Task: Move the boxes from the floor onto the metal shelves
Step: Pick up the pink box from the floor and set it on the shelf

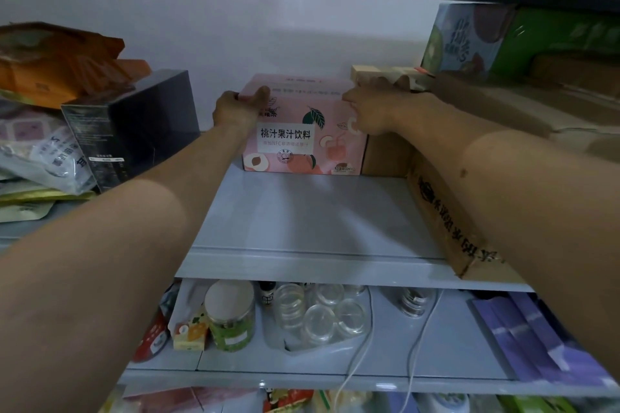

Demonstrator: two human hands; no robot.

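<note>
A pink peach-juice box stands upright at the back of the grey metal shelf, against the white wall. My left hand grips its upper left corner, thumb on the top edge. My right hand holds its upper right corner. Both arms stretch forward over the shelf. The box's right side touches a brown cardboard carton.
A dark box and piled snack bags fill the shelf's left side. A green fruit box sits on top of cartons at right. The shelf below holds glass jars, a green-filled jar, a white cable and purple packs.
</note>
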